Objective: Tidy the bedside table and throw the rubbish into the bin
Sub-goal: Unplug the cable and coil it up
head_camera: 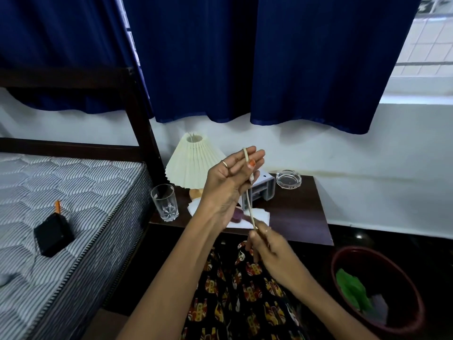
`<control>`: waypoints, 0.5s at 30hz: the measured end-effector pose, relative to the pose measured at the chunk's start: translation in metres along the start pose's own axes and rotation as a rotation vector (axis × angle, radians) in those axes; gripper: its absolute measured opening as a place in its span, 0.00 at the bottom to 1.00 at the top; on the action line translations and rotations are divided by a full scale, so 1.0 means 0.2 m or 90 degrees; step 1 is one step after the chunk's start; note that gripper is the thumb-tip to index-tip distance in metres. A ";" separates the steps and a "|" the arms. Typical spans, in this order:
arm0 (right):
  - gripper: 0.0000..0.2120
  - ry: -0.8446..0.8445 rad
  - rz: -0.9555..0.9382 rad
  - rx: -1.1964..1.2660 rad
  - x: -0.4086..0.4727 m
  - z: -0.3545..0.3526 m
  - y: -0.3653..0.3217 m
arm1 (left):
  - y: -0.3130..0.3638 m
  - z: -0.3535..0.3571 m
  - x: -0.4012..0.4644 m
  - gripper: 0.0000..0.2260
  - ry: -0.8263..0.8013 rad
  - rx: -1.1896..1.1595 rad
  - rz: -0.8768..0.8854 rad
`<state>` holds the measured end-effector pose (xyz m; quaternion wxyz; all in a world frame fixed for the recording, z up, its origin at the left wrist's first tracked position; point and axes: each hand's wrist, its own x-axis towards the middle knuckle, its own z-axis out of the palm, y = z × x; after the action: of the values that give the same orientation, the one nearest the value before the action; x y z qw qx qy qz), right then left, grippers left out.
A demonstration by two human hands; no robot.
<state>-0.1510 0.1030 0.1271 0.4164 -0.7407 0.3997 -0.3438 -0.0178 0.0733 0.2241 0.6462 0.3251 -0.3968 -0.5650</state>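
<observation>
A pale cream cable point(249, 207) runs taut between my two hands above the dark bedside table point(304, 217). My left hand point(229, 179) is raised with fingers spread, the cable looped over them. My right hand point(266, 244) pinches the lower end of the cable near the table's front edge. White paper point(262, 215) and a purple object point(237, 216) lie on the table under my hands, partly hidden. The dark red bin point(343, 261) stands on the floor at the lower right, holding green and white rubbish point(353, 289).
On the table stand a pleated cream lamp point(192, 160), a drinking glass point(165, 202), a grey-white small rack point(263, 190) and a glass ashtray point(288, 179). A bed with a striped mattress point(81, 192) is at left, with a black box point(52, 235) on it. Blue curtains point(269, 57) hang behind.
</observation>
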 end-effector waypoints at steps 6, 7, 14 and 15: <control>0.13 -0.013 0.016 -0.136 -0.10 -0.04 0.03 | -0.03 -0.05 0.02 0.14 0.068 0.111 0.049; 0.14 -0.020 -0.005 -0.178 -0.11 -0.06 0.01 | -0.04 -0.06 0.02 0.14 0.077 0.150 0.057; 0.14 0.051 -0.214 -0.419 -0.05 -0.22 -0.32 | -0.08 -0.12 -0.02 0.14 0.031 0.338 0.021; 0.12 0.080 -0.223 -0.411 -0.02 -0.25 -0.36 | -0.08 -0.12 -0.03 0.14 0.011 0.330 0.004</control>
<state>-0.1725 0.1126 0.2114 0.0707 -0.8685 0.3797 -0.3107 -0.0047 0.0756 0.1977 0.5464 0.4837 -0.5238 -0.4395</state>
